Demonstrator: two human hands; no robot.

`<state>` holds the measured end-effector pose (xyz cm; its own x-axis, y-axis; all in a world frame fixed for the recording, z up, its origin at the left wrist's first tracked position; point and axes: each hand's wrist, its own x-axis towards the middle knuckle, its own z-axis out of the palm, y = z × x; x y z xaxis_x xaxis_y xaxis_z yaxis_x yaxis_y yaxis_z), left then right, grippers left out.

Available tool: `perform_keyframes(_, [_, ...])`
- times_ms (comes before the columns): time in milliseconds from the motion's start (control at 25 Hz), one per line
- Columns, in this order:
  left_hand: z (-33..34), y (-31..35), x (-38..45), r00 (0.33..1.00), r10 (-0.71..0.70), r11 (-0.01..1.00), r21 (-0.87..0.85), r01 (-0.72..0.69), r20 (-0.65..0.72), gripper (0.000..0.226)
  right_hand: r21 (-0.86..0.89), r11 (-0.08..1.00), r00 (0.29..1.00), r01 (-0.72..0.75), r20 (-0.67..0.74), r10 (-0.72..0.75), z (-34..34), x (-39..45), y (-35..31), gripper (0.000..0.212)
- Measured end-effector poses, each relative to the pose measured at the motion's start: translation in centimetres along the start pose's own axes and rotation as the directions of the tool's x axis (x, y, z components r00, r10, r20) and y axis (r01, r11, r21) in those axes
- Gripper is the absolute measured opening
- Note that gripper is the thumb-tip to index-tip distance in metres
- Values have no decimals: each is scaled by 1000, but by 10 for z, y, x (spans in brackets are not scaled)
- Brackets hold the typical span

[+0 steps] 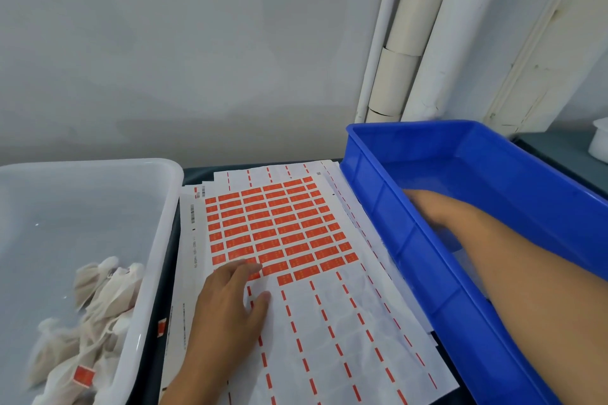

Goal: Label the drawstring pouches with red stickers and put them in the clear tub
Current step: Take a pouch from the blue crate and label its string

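Clear plastic tub (164, 207) at the bench's left edge holds cream drawstring pouches (98, 293), one showing a red sticker (84, 375). Left hand (227, 302) rests flat, fingers released, on the sticker sheet (329, 322). Right hand (437, 210) reaches into the blue crate (411, 233); whether its fingers grasp anything I cannot tell.

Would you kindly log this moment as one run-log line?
left hand: flat on white sticker sheet | right hand: inside blue plastic crate, grip unseen | clear plastic tub: holds pouches
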<state>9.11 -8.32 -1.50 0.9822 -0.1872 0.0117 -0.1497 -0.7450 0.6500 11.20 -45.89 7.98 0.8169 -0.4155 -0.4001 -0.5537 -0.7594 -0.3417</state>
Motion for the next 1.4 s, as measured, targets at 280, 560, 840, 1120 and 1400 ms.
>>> perform_keyframes(280, [3,0,4,1000,4,999,52,-3,-13,58,-25,1000,978,1,-208,-6,8,29,10,21])
perform_keyframes(560, [4,-1,5,1000,4,997,81,-3,-14,57,25,973,938,-229,-260,227,5,43,23,34])
perform_keyframes(840, [5,-1,6,1000,0,996,93,1,-12,57,218,922,935,-319,-88,345,3,46,22,10])
perform_keyframes(1120, [4,-1,5,1000,3,997,76,-3,-10,56,672,719,913,-176,-162,375,4,42,39,12])
perform_keyframes(1400, [1,0,2,1000,15,1000,9,-14,-21,55,708,675,851,205,-470,235,-26,21,5,15])
